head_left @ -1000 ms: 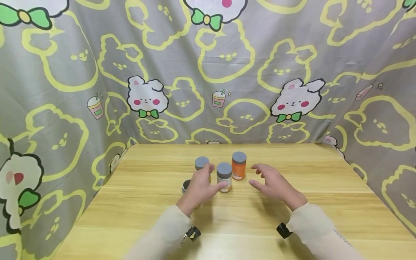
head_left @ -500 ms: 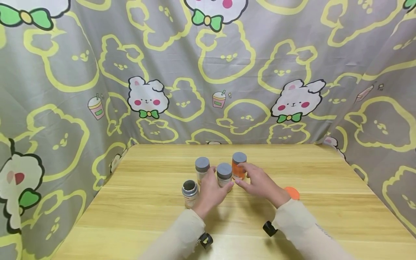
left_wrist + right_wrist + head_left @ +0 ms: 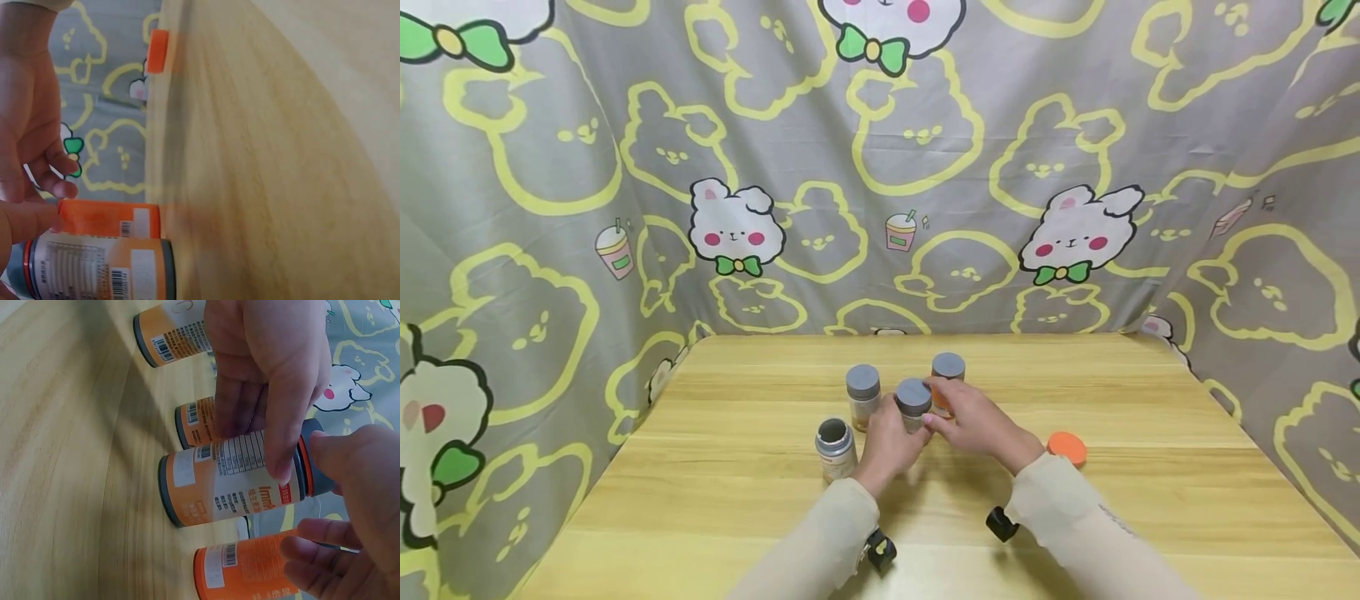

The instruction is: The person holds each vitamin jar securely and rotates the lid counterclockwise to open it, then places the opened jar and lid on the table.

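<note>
In the head view my left hand (image 3: 891, 446) holds a white-and-orange pill bottle (image 3: 231, 481) upright on the table, its thumb along the label. My right hand (image 3: 976, 423) is at the bottle's grey cap (image 3: 913, 393), thumb on the near side and index finger on the far right side. The other right fingers are loosely bent beside it in the right wrist view. Just behind stands an orange bottle (image 3: 247, 565) with a grey lid. To the left are a capped pill bottle (image 3: 863, 398) and an uncapped one (image 3: 837, 454), its dark mouth showing.
An orange lid (image 3: 1067, 448) lies on the wooden table (image 3: 737, 500), right of the bottles and beside my right sleeve. A grey patterned cloth (image 3: 820, 242) hangs around the table's back and sides. Black wrist mounts (image 3: 1002, 523) hang below both sleeves.
My right hand has moved left, past the orange bottle, to the middle bottle's cap, uncovering the orange lid. My left hand has shifted right around that bottle, leaving the uncapped bottle in view.
</note>
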{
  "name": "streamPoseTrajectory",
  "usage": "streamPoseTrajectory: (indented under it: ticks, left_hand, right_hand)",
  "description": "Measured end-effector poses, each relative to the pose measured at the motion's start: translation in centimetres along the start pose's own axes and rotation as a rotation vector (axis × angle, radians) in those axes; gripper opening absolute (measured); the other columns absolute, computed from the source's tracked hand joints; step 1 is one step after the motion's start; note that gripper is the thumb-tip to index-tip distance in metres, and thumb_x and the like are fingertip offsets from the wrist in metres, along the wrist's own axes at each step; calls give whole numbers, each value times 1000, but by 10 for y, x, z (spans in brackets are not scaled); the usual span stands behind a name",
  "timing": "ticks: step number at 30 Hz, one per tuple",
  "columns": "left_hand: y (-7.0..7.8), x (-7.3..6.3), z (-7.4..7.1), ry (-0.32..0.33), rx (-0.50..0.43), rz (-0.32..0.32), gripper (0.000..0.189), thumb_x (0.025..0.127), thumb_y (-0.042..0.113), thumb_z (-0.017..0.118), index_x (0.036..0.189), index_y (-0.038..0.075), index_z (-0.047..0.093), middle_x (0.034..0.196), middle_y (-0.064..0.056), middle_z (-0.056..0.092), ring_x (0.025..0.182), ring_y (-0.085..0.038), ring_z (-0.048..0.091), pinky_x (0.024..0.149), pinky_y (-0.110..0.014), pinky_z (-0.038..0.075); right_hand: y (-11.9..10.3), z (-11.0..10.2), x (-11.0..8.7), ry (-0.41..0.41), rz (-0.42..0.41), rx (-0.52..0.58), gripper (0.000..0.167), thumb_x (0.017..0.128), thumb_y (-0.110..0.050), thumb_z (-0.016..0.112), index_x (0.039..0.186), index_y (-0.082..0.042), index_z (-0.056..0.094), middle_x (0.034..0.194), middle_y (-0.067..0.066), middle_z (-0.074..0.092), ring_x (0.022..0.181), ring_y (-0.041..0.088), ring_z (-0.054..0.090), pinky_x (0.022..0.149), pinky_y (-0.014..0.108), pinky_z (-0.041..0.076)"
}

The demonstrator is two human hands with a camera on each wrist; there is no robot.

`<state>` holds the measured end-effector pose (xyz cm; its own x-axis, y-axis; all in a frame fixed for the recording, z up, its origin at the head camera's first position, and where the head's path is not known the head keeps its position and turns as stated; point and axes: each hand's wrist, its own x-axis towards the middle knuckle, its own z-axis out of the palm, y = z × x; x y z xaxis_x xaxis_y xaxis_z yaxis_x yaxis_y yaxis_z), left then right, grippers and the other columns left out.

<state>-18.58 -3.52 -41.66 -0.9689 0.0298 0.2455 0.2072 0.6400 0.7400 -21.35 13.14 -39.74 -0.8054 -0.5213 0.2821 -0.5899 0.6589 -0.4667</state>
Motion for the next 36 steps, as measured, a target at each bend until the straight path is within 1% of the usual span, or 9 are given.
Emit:
streamPoseTrajectory:
  ticks: [3,8,13,16,21,25,32,36]
  left_hand:
    - [-1,2,1,-6,3,-12,65,76,17,80,123,-13,46,111,-28,60,103,-40,61,87,-49,50]
    - [-2,6,4,4,27,-30,64,77,18,80,122,-13,47,108,-29,60,102,-40,62,85,-48,51]
    - [-2,8,5,1,42,-44,62,79,20,79,122,-12,48,107,-28,61,103,-39,62,85,-47,51]
    - [-1,7,5,-12,45,-45,61,81,21,78,123,-12,48,108,-27,62,104,-37,62,85,-46,51]
    - [2,4,3,-29,41,-24,60,81,22,79,122,-11,50,109,-27,62,105,-37,62,87,-46,50]
    - [4,1,2,-38,50,4,60,80,23,80,121,-10,50,110,-27,62,105,-37,61,87,-46,50]
    - [6,-2,1,-48,89,57,58,77,21,81,118,-9,53,105,-24,64,101,-35,63,85,-45,51]
    - [7,-5,-1,-53,126,107,55,74,21,83,113,-7,56,98,-20,66,93,-31,65,80,-41,53]
  right_hand:
    - [-2,2,2,0,-10,4,58,93,-27,66,142,-5,44,131,22,53,118,36,53,95,52,44]
    - [-3,3,2,11,-19,5,56,92,-25,67,140,-4,46,133,21,52,119,36,53,95,51,44]
    - [-4,4,1,28,-24,9,55,92,-22,68,137,0,46,129,22,54,114,35,56,91,49,47]
    - [-5,4,1,22,-9,22,54,92,-23,68,135,1,46,128,21,55,110,35,58,88,46,49]
    - [-5,3,1,24,-4,22,52,92,-24,68,132,2,47,124,19,56,105,31,60,85,43,51]
    - [-6,1,0,29,-14,11,54,91,-25,69,132,2,47,119,18,58,97,26,61,81,41,51]
    - [-7,-2,-5,52,-48,0,61,89,-28,71,134,4,46,116,18,60,85,20,61,73,37,52]
    - [-8,-4,-8,59,-66,-29,62,87,-33,73,132,3,50,113,16,62,82,18,58,71,35,50]
